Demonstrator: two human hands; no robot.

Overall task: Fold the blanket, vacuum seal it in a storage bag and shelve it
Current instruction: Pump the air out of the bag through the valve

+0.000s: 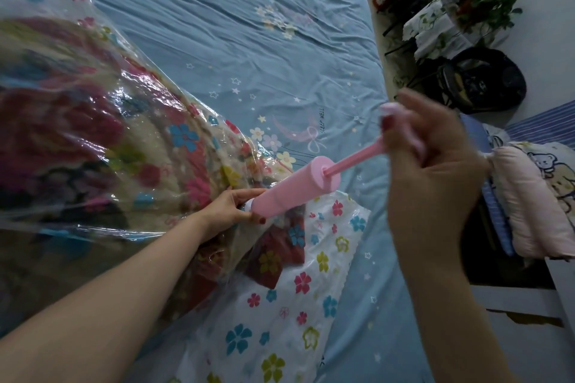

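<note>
The left hand (228, 207) curls its fingers and thumb around the white nozzle end of a pink hand pump (295, 188), where the barrel meets the storage bag (311, 305). The right hand (432, 162), raised and blurred, grips the pump handle (401, 124) with fingers wrapped round it; the thin pink rod (353, 160) is drawn well out of the smooth, cylindrical barrel. The bag is glossy clear plastic printed with small coloured flowers, crinkled and catching highlights. Inside it lies the blanket (71, 134), a plush, bulky fold with large red, cream and blue floral patterns, filling the bag to the left of the left hand. All of it rests on a bed (249, 40) covered by a wrinkled blue sheet with stars.
</note>
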